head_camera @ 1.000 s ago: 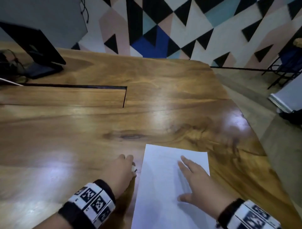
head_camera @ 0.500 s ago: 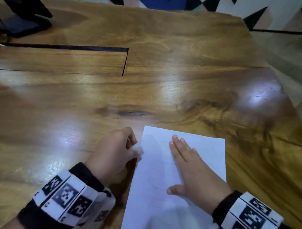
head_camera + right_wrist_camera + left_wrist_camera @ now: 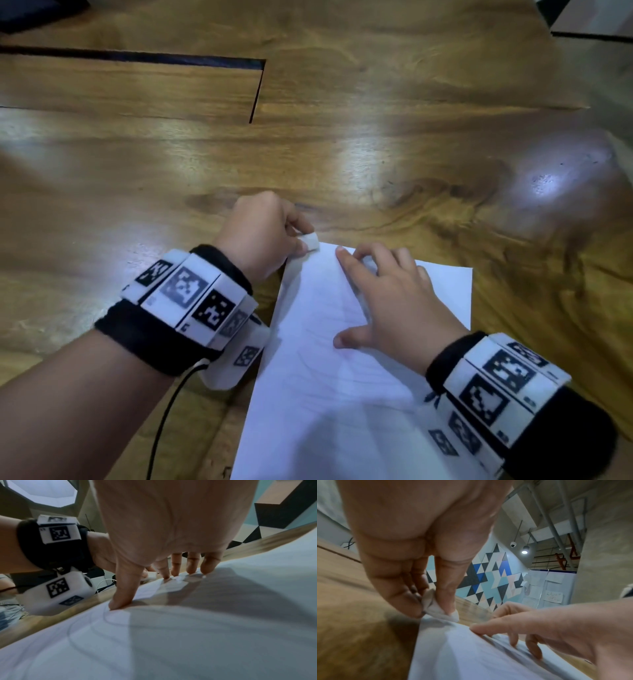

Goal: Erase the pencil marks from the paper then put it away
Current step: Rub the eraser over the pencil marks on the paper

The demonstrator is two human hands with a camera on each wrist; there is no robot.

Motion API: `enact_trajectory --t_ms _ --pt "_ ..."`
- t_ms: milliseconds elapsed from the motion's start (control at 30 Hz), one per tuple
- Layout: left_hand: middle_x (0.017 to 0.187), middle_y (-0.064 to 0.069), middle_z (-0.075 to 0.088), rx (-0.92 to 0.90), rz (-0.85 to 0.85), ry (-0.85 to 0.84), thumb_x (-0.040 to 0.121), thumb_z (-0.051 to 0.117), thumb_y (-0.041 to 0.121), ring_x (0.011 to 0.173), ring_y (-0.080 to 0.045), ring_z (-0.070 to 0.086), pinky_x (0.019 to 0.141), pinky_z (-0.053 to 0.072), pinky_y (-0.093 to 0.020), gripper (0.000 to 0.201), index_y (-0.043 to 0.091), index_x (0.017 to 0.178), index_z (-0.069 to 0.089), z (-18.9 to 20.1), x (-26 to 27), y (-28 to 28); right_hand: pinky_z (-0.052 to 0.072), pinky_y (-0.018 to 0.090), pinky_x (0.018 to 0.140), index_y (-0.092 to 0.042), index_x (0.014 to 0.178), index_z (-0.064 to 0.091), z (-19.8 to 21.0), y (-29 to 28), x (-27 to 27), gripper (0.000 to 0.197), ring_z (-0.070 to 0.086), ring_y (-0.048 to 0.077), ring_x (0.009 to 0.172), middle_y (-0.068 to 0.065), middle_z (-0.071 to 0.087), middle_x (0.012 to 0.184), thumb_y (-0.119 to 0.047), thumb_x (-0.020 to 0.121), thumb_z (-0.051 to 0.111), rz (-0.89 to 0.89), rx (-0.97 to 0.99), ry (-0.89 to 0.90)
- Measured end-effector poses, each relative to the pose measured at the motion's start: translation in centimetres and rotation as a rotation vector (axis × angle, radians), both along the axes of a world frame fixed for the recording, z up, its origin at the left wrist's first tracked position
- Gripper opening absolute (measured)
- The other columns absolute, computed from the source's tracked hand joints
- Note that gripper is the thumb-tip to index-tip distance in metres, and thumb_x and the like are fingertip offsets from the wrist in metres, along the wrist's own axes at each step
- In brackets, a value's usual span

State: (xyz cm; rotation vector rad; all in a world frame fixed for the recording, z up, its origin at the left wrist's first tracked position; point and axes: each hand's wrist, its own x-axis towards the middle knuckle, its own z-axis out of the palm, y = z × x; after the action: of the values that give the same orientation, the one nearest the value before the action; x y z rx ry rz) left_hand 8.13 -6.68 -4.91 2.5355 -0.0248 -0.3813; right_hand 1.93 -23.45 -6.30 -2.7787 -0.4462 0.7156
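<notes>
A white sheet of paper [image 3: 342, 394] lies on the wooden table [image 3: 376, 120], with faint curved pencil lines [image 3: 96, 626] on it. My left hand [image 3: 263, 233] pinches a small white eraser [image 3: 311, 241] between thumb and fingers at the sheet's far left corner; the left wrist view shows the eraser [image 3: 440, 609] touching the paper's edge [image 3: 436, 620]. My right hand [image 3: 387, 294] presses on the paper [image 3: 205, 635] with spread fingertips [image 3: 207, 568] and thumb, the fingers arched.
A dark slot [image 3: 137, 60] outlines a panel in the tabletop at the far left. A dark object [image 3: 30, 10] sits at the far left corner. The table's right edge [image 3: 616, 147] drops to the floor. Patterned triangles cover the wall [image 3: 488, 577] beyond.
The head view has tilted down and come closer. My left hand has brought the eraser onto the paper's far left corner. My right hand's fingers have arched up from flat.
</notes>
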Motion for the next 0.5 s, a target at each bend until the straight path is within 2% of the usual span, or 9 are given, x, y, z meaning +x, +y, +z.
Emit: enact_trajectory --t_ms 133,267,300,400,500 --pt "0.075 0.0 0.068 -0.05 0.029 -0.004 0.067 0.078 0.016 0.066 -0.008 0.058 0.055 0.04 -0.012 0.019 0.016 0.085 0.073 -0.42 0.08 -0.49 0.027 0.028 0.091 -0.038 0.148 0.007 -0.38 -0.07 0.34 0.109 0.016 0.012 0.103 -0.011 0.015 0.13 -0.063 0.064 0.072 0.0 0.016 0.033" --pt "0.072 0.004 0.067 -0.013 -0.001 0.011 0.067 0.078 0.019 0.062 -0.003 0.056 0.048 0.036 -0.003 0.015 0.018 0.081 0.072 -0.64 -0.56 -0.69 0.027 0.029 0.087 -0.039 0.148 0.004 -0.58 -0.14 0.42 0.11 0.014 0.01 0.097 -0.009 0.016 0.122 -0.063 0.063 0.071 0.003 0.008 0.048" --pt "0.073 0.004 0.067 -0.003 -0.012 0.013 0.067 0.078 0.019 0.064 -0.004 0.057 0.05 0.037 -0.003 0.014 0.019 0.081 0.073 -0.56 -0.52 -0.73 0.027 0.029 0.086 -0.039 0.148 0.004 -0.58 -0.13 0.44 0.111 0.015 0.01 0.097 -0.009 0.016 0.12 -0.063 0.063 0.071 0.003 0.005 0.05" --pt "0.079 0.0 0.071 0.0 -0.005 -0.017 0.068 0.077 0.018 0.075 -0.012 0.061 0.065 0.043 -0.018 0.015 0.017 0.082 0.073 -0.29 -0.11 -0.98 0.025 0.029 0.084 -0.039 0.148 0.002 -0.56 -0.07 0.45 0.112 0.016 0.01 0.096 -0.009 0.015 0.114 -0.063 0.063 0.071 0.002 -0.006 0.06" --pt "0.076 0.001 0.069 0.037 -0.053 0.005 0.069 0.077 0.017 0.074 -0.012 0.059 0.063 0.04 -0.018 0.012 0.016 0.08 0.073 -0.19 -0.38 -1.01 0.025 0.03 0.083 -0.038 0.148 0.003 -0.57 -0.03 0.49 0.111 0.016 0.01 0.096 -0.009 0.014 0.112 -0.063 0.064 0.071 0.003 -0.011 0.068"
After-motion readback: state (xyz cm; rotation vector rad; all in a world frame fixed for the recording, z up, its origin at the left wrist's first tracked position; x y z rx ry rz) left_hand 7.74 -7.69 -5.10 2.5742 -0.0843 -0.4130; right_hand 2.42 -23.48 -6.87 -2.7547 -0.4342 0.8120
